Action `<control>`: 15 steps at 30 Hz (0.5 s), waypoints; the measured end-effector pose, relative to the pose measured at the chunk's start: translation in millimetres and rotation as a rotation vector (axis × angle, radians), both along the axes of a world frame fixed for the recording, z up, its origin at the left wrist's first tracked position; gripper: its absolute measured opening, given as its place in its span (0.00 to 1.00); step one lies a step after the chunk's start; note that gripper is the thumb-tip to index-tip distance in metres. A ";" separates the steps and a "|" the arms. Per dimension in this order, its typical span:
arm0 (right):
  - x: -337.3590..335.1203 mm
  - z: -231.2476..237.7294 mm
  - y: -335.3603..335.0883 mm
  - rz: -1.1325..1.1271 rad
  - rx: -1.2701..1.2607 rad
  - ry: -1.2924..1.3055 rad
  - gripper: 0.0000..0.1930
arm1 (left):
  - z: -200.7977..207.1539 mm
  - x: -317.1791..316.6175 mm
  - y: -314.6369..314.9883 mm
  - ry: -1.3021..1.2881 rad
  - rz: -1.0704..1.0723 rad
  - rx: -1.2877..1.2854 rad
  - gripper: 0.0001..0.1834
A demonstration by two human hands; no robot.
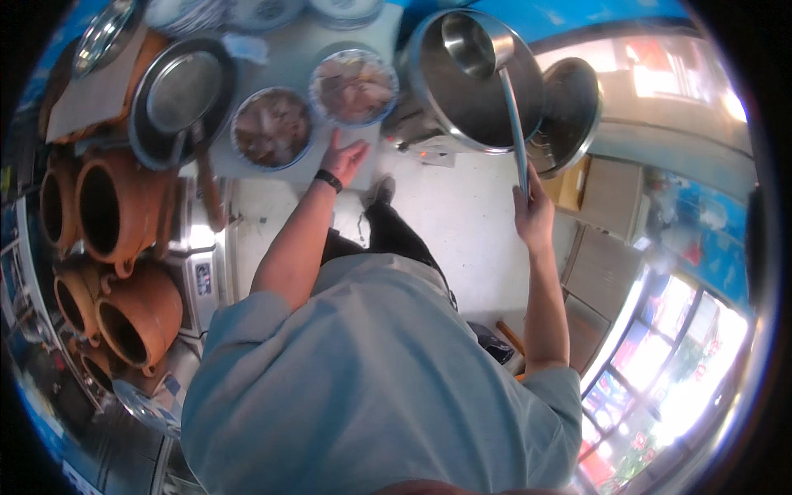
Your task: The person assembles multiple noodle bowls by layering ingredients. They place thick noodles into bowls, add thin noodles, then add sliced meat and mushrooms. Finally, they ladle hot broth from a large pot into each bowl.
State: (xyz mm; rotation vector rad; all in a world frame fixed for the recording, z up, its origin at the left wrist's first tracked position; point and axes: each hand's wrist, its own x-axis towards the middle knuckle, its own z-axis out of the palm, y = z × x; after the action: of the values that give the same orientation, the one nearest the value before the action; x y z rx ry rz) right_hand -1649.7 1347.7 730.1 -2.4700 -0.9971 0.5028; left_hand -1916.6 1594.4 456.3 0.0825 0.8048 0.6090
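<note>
My right hand [536,213] is wrapped round the long handle of a steel ladle [515,124]. The ladle's round cup is over the large steel pot [441,99]. My left hand [342,158] has its fingers apart and holds nothing. It is just in front of a blue-rimmed bowl [353,89] filled with what look like pale pieces of food. To its left, a second blue-rimmed bowl [272,129] has darker, brownish pieces in it. Both bowls stand on a pale table [289,62]. What the ladle's cup holds, I cannot make out.
A dark pan [150,124] with a round strainer [185,91] on it is left of the bowls. Stacked plates [342,10] line the table's far side. Several clay pots [115,210] stand at left. A round steel lid or pan [579,103] is beside the large pot.
</note>
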 end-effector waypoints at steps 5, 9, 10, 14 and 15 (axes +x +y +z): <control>144.9 -96.1 86.2 0.272 -0.342 -0.203 0.16 | -22.4 36.9 22.9 -0.210 0.137 0.172 0.41; 197.3 -179.9 136.1 0.188 -0.557 -0.100 0.13 | -30.5 43.2 28.9 -0.318 0.227 0.068 0.41; 201.8 -192.2 142.0 0.293 -0.600 -0.109 0.12 | -31.9 44.4 29.9 -0.259 0.272 0.035 0.42; 187.8 -221.0 158.5 0.320 -0.455 0.052 0.11 | -27.3 46.3 32.4 -0.142 0.338 -0.083 0.42; 184.0 -224.5 160.8 0.225 -0.413 0.209 0.11 | -22.6 43.7 32.8 -0.147 0.328 -0.052 0.42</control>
State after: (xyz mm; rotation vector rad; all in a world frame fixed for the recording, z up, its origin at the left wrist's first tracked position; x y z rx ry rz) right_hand -1465.6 1508.5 505.5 -2.5887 -1.1854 1.1143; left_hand -1872.9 1627.2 433.7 -0.1432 0.6959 0.8926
